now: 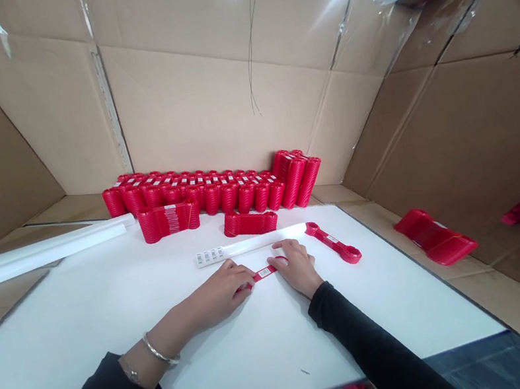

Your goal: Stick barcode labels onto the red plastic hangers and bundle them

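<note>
A flat red strip-like piece with wider ends (272, 269) lies on the white table, a white barcode label (264, 273) on its middle. My left hand (230, 285) has its fingers closed at the left end, covering that end. My right hand (296, 266) holds the right end, its thumb pressed beside the label and its index finger stretched out. Just beyond my hands lies a long white strip (258, 242) with several barcode labels (209, 256) at its left end. To the right, touching its tip, rests a small stack of red pieces (334, 243) with ringed ends.
Banded stacks of red pieces (213, 196) line the cardboard back wall (220, 81). Two more bundles, one on the left (169, 221) and one in the middle (251, 223), lie before them. White rolls (43, 251) extend at left. Another red bundle (436, 237) is at right.
</note>
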Motion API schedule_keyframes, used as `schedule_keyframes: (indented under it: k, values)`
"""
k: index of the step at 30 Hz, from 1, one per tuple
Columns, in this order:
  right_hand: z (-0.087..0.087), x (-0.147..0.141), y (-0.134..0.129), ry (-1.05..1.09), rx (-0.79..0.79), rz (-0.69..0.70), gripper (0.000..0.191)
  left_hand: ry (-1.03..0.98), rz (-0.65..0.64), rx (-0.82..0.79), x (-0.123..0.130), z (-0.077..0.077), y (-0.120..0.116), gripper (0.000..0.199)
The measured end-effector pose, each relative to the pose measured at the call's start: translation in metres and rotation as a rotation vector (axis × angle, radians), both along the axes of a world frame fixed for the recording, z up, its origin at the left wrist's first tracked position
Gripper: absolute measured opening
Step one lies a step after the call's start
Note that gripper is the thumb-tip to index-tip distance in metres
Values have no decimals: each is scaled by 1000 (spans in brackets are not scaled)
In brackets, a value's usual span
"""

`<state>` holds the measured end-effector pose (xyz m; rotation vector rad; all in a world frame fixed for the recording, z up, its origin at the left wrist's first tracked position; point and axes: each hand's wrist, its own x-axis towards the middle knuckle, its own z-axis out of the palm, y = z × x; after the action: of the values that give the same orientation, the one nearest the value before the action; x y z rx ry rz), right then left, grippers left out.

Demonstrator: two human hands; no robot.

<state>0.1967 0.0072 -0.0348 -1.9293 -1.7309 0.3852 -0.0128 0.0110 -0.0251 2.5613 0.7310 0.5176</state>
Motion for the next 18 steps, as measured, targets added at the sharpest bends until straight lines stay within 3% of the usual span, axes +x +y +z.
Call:
schedule_keyframes:
  k: [5, 10, 13, 15, 17, 18]
  values:
    - [4, 1, -7, -23, 27, 429, 20, -30, 3, 22, -1, -2, 0, 22]
    - [9, 8, -16, -115, 114, 518, 14, -89, 83, 16, -5, 1, 1, 29]
    - [18, 38, -16, -84, 217, 364, 14, -105, 132, 52, -6, 4, 0, 35]
    - [26, 67, -9, -92, 262, 79, 17, -108, 145, 62, -7, 4, 0, 35]
    - [33, 94, 3, -179, 141, -248, 24, -99, 127, 58, -8, 2, 1, 33]
    - [34, 104, 10, -200, 95, -312, 28, -90, 115, 55, -8, 0, 1, 33]
